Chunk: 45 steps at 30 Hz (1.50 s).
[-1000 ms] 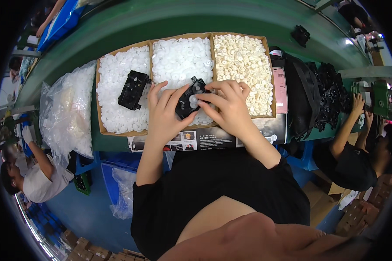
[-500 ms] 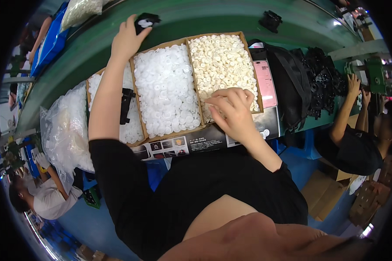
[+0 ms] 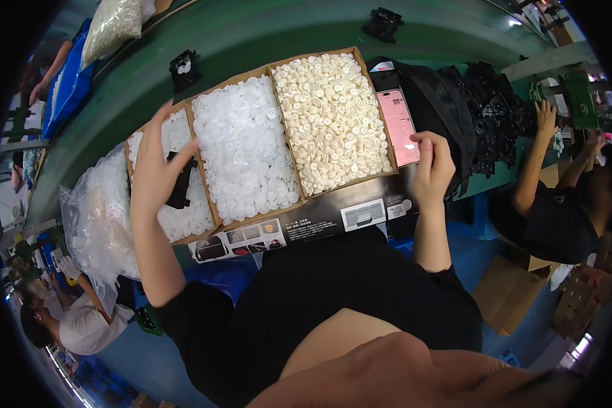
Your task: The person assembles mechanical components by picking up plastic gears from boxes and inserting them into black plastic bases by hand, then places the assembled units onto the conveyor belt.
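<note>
My left hand [image 3: 158,163] hovers with fingers spread over the left compartment of a cardboard box [image 3: 333,204], just above a black plastic part [image 3: 181,185] lying on white pieces. My right hand [image 3: 434,166] sits with fingers curled at the box's right end, beside a pink phone [image 3: 400,129] and a black bag [image 3: 442,102]; nothing shows in it. The middle compartment holds white round pieces [image 3: 241,146], the right one cream round pieces [image 3: 330,115]. Another black part [image 3: 183,68] rests on the green belt [image 3: 265,34] behind the box.
A clear plastic bag of white pieces [image 3: 98,217] lies left of the box. A pile of black parts [image 3: 496,115] sits right of the bag, where a co-worker's arm [image 3: 534,163] reaches. A further black part [image 3: 384,24] is on the belt. Another person [image 3: 75,319] sits lower left.
My left hand left a black part on the belt and came back over the left compartment. My right hand moved from the cream pieces to the box's right end.
</note>
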Motion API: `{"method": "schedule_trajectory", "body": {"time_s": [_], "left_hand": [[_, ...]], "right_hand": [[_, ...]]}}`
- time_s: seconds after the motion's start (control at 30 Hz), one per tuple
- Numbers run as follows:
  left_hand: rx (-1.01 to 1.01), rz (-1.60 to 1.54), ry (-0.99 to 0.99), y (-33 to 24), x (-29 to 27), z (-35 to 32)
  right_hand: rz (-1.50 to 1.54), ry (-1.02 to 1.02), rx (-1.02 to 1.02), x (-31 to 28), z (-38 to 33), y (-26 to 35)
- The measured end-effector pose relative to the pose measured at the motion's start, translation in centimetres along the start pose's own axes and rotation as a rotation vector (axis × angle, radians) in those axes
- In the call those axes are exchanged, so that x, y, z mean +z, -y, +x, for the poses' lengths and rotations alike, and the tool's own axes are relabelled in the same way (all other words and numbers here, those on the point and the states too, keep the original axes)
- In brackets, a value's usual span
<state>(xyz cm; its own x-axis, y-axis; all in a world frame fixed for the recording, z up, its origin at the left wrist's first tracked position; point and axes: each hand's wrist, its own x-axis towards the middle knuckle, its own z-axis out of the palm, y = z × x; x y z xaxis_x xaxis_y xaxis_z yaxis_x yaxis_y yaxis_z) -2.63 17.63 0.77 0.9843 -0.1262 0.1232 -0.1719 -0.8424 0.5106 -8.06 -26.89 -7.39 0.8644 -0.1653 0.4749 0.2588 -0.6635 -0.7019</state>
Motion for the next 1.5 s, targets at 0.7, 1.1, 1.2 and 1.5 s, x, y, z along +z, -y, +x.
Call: {"method": "schedule_trajectory", "body": {"time_s": [0.7, 1.1, 1.2, 1.5], "left_hand": [[-0.265, 0.232, -0.290, 3.3, 6.3, -11.9], [-0.191, 0.219, -0.389, 3.9, 7.1, -12.2], [-0.241, 0.108, -0.360, 3.9, 6.4, -12.6], [-0.315, -0.057, -0.318, 1.9, 3.1, -11.5]], "right_hand": [[-0.242, 0.166, 0.127, -0.6, -1.0, -0.7], [-0.555, 0.271, 0.010, 3.6, 4.6, -1.6], [-0.616, 0.283, -0.002, 4.2, 5.0, -2.0], [-0.662, 0.268, 0.000, 4.4, 5.2, -1.6]]}}
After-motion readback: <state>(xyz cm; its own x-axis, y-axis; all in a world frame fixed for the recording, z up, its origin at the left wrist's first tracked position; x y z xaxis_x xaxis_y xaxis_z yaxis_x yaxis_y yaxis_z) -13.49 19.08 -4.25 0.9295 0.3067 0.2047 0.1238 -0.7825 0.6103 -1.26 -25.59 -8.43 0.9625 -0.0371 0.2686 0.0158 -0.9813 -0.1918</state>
